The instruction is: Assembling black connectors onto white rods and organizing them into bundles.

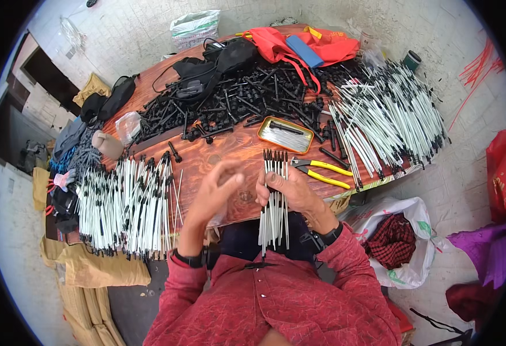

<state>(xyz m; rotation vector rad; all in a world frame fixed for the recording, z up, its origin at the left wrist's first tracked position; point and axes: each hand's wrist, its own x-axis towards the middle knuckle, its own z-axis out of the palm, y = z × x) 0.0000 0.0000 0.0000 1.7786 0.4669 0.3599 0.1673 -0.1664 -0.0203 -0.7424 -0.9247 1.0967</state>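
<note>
My right hand (292,190) is closed around a bundle of thin white rods with black tips (273,210). The bundle stands upright in front of my body, black ends toward the table and white ends hanging over its edge. Just left of it my left hand (221,183) is raised, fingers loosely bent and apart, with nothing seen in it. Beyond the bundle lies an open tin (287,136) holding fine clear strips and a black piece. Yellow-handled pliers (325,173) rest beside my right hand.
White rods with black ends lie heaped at the table's left (123,207) and right (388,118). A pile of black plastic parts (224,104) covers the back, with a red bag (333,46) behind. A white sack (406,242) holding checked cloth stands at lower right.
</note>
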